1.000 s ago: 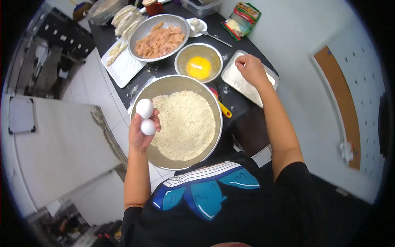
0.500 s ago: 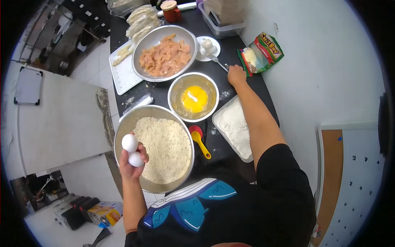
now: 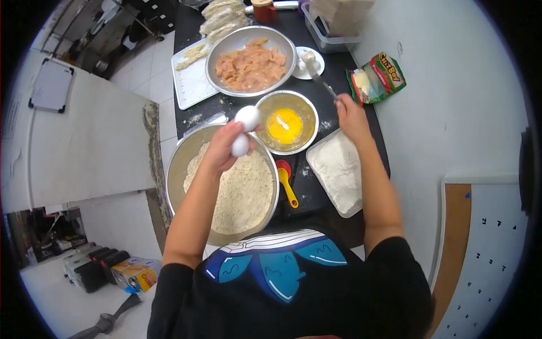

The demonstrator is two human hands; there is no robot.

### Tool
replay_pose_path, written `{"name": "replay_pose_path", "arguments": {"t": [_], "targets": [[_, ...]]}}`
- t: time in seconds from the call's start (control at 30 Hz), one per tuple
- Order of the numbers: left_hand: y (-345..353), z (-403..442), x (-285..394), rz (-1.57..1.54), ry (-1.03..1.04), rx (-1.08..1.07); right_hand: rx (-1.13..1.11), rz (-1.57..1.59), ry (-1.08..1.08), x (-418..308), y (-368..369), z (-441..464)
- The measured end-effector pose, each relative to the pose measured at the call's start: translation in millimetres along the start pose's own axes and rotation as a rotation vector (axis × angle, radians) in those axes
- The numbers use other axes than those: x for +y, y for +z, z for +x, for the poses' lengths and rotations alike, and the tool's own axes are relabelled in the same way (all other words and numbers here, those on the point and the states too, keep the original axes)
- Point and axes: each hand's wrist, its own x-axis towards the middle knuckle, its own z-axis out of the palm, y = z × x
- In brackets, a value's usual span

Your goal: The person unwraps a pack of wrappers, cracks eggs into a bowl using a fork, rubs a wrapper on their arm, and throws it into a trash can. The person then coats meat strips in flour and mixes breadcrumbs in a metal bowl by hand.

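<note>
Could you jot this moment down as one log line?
left hand: holds two white eggs over large powder bowl | right hand: holds fork | nearby: bowl of yolk, container of white powder

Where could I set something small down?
Perhaps the strip of table between the yellow spoon and the flour tray, or the patch between the yolk bowl and cheese packet, though the right hand hovers there. The far left is crowded: chicken bowl, white tray and wrapped dough huddle.

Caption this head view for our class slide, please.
Left hand holds two oval white eggs; right hand grips a slim silver metal fork.
</note>
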Motion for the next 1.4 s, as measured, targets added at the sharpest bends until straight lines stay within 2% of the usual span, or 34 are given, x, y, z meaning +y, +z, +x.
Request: {"name": "replay_pose_path", "arguments": {"t": [0.13,0.27,0.37,0.47,0.57,0.7,0.8,0.9,1.0,1.1,1.2,1.3,1.4], "targets": [[11,37,-6,0.232,-0.042,0.098,-0.015,0.029,-0.193,-66,2,-54],[21,55,-18,0.385,-0.008,0.172,-0.090,-0.126,-0.222,-68,14,-65],[27,59,-20,0.452,0.021,0.193,0.127,0.010,-0.330,-87,5,-66],[32,59,-22,0.449,0.050,0.203,0.244,0.092,-0.418,-90,5,-66],[35,61,-26,0.460,0.054,0.197,-0.086,-0.209,-0.206,-64,16,-63],[31,69,-31,0.534,0.138,0.196,0.090,-0.093,-0.276,-81,11,-58],[27,72,-35,0.574,0.198,0.198,0.252,-0.001,-0.409,-90,10,-55],[19,77,-42,0.660,0.230,0.231,-0.115,-0.253,-0.143,-74,19,-52],[14,80,-42,0.680,0.246,0.233,-0.006,-0.136,-0.186,-79,17,-49],[18,76,-37,0.678,0.225,0.216,-0.059,0.032,-0.075,-75,20,-21],[17,80,-34,0.772,0.198,0.208,-0.242,0.197,-0.006,-64,31,12],[19,83,-29,0.870,0.169,0.178,-0.486,0.416,0.187,-53,42,30],[34,80,-14,0.884,0.139,0.112,-0.500,0.329,0.158,-51,42,36]]}}
